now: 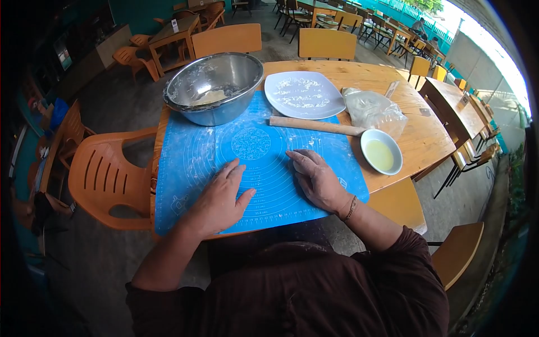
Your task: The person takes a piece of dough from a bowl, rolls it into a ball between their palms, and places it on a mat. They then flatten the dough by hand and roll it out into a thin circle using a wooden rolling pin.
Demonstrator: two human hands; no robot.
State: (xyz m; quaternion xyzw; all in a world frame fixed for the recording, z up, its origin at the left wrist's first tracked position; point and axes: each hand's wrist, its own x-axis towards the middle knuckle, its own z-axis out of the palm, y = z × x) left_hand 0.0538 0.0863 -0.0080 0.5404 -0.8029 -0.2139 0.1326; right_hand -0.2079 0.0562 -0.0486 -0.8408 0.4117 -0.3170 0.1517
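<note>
My left hand rests on the blue silicone baking mat, its fingers stretched out and the thumb apart, holding nothing. Across the mat's printed circles, my right hand has its fingers curled in and pale flour on its skin. Whatever lies under those fingers is hidden. A wooden rolling pin lies beyond my right hand, across the mat's far edge. To its right stands a small white bowl of pale yellow liquid.
A steel mixing bowl with dough inside stands at the far left. Beside it sits a white plate dusted with flour. A clear plastic bag lies on the wooden table. Chairs surround the table.
</note>
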